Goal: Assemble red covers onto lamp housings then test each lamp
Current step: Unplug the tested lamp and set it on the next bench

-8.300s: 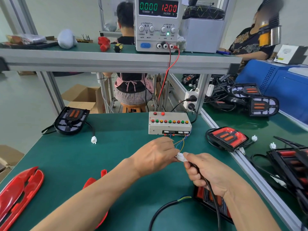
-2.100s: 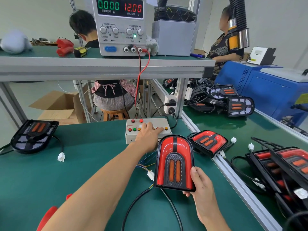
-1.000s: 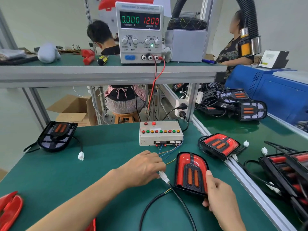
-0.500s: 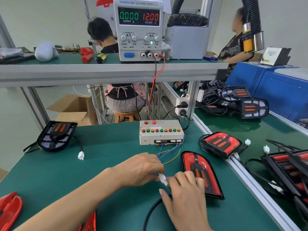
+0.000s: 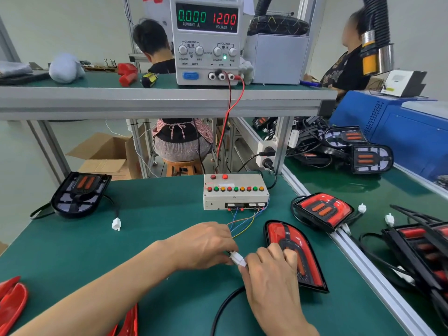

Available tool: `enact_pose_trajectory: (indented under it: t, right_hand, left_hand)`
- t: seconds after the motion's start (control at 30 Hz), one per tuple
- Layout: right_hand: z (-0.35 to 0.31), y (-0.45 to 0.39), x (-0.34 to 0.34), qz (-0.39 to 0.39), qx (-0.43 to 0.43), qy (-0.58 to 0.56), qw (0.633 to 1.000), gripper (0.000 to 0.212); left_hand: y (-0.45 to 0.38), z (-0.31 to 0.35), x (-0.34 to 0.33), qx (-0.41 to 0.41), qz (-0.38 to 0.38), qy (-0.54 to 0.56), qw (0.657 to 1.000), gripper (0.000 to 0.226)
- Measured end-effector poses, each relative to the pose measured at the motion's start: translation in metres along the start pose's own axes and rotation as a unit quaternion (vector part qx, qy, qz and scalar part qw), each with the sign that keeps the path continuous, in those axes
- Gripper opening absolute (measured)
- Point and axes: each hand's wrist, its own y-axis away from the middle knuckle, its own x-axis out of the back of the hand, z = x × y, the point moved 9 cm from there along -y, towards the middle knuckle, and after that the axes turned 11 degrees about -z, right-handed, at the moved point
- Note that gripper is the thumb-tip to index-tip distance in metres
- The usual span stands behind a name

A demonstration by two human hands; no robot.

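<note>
A lamp with its red cover fitted [image 5: 294, 251] lies flat on the green mat, right of my hands. Between my hands is the white connector pair [image 5: 237, 259]. My left hand [image 5: 206, 246] pinches the end wired to the test box [image 5: 235, 191]. My right hand [image 5: 269, 267] pinches the end on the lamp's black cable [image 5: 223, 309]. A bare black housing [image 5: 78, 194] with its white plug [image 5: 116, 224] sits at the far left. Loose red covers [image 5: 12, 304] lie at the bottom left.
The power supply [image 5: 207, 40] on the shelf reads 0.000 A and 12.00 V. Another covered lamp [image 5: 321, 210] rests by the aluminium rail [image 5: 363, 267]. Several lamps and cables crowd the right bench [image 5: 412, 251]. Two people sit behind the shelf.
My right hand let go of the lamp, which now lies flat, and moved left to the connector. My left hand stays on the connector.
</note>
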Motion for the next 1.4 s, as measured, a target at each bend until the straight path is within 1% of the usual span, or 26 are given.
enact_pose_trajectory:
  t: [0.13,0.23,0.37,0.43,0.5,0.57,0.63,0.8,0.9,0.93,1.0,1.03,1.07,1.13,1.2,1.23,1.27,1.3,1.33,1.37,1.4]
  right_hand:
    - [-0.001,0.000,0.000,0.005,0.007,0.002,1.000,0.031]
    - [-0.005,0.000,-0.002,0.011,0.028,0.004,1.000,0.031]
    - [-0.007,0.004,-0.011,0.014,0.039,-0.017,0.999,0.031]
    - [-0.009,0.005,-0.014,0.011,0.042,-0.017,0.999,0.030]
    - [-0.009,0.004,-0.012,0.015,0.047,-0.013,0.999,0.030]
    - [-0.009,0.002,-0.011,0.014,0.048,-0.003,0.999,0.029]
    - [-0.007,0.002,-0.011,0.009,0.047,0.004,0.999,0.029]
    - [-0.006,0.004,-0.015,-0.003,0.040,0.011,0.999,0.032]
    - [-0.007,0.004,-0.019,-0.028,0.025,0.001,0.999,0.032]
    - [-0.007,0.004,-0.020,-0.032,0.020,-0.010,0.999,0.031]
    - [-0.006,0.006,-0.018,-0.021,0.017,-0.031,0.999,0.024]
    - [-0.004,0.008,-0.015,-0.004,0.016,-0.045,0.999,0.019]
    - [0.001,0.009,-0.011,0.011,0.009,-0.068,0.998,0.023]
    - [0.024,0.013,-0.002,0.049,-0.032,-0.145,0.988,0.036]
    - [0.066,0.024,0.003,0.080,-0.135,-0.235,0.959,0.041]
    - [0.091,0.031,0.000,0.071,-0.206,-0.266,0.939,0.041]
    - [0.115,0.040,-0.010,0.029,-0.280,-0.284,0.917,0.042]
    - [0.135,0.049,-0.024,-0.037,-0.348,-0.286,0.892,0.046]
    - [0.149,0.059,-0.037,-0.106,-0.394,-0.278,0.870,0.053]
    - [0.157,0.065,-0.045,-0.153,-0.408,-0.279,0.856,0.058]
    - [0.161,0.066,-0.049,-0.175,-0.409,-0.304,0.842,0.058]
  left_hand:
    - [-0.002,-0.004,-0.005,0.021,-0.027,-0.010,0.999,0.029]
    - [-0.004,0.001,-0.005,0.009,-0.038,-0.024,0.999,0.032]
    - [-0.004,0.006,-0.012,-0.008,-0.073,-0.036,0.997,0.036]
    - [-0.003,0.007,-0.018,-0.007,-0.086,-0.022,0.996,0.035]
    - [-0.003,0.005,-0.019,-0.004,-0.080,-0.001,0.997,0.036]
    - [-0.003,0.003,-0.015,-0.005,-0.056,0.015,0.998,0.034]
    - [-0.005,0.003,-0.016,-0.008,-0.052,0.016,0.998,0.033]
    - [-0.008,0.005,-0.025,-0.005,-0.066,0.008,0.998,0.035]
    - [-0.009,0.001,-0.025,-0.001,-0.095,-0.032,0.995,0.037]
    - [-0.010,0.001,-0.024,0.003,-0.103,-0.041,0.994,0.041]
    - [-0.009,0.003,-0.018,0.011,-0.089,-0.025,0.996,0.052]
    - [-0.009,0.005,-0.012,0.013,-0.064,0.002,0.998,0.053]
    - [-0.009,0.005,-0.006,0.015,-0.035,0.037,0.999,0.051]
    - [-0.011,-0.003,0.005,0.040,0.027,0.102,0.994,0.041]
    - [-0.017,-0.014,0.009,0.097,0.081,0.136,0.983,0.032]
    - [-0.022,-0.020,0.008,0.133,0.090,0.140,0.977,0.028]
    - [-0.029,-0.024,0.004,0.164,0.084,0.140,0.973,0.026]
    - [-0.037,-0.027,-0.002,0.188,0.069,0.134,0.971,0.027]
    - [-0.045,-0.028,-0.009,0.208,0.046,0.124,0.969,0.028]
    - [-0.052,-0.029,-0.016,0.226,0.023,0.113,0.967,0.029]
    - [-0.059,-0.030,-0.022,0.240,0.002,0.104,0.965,0.030]
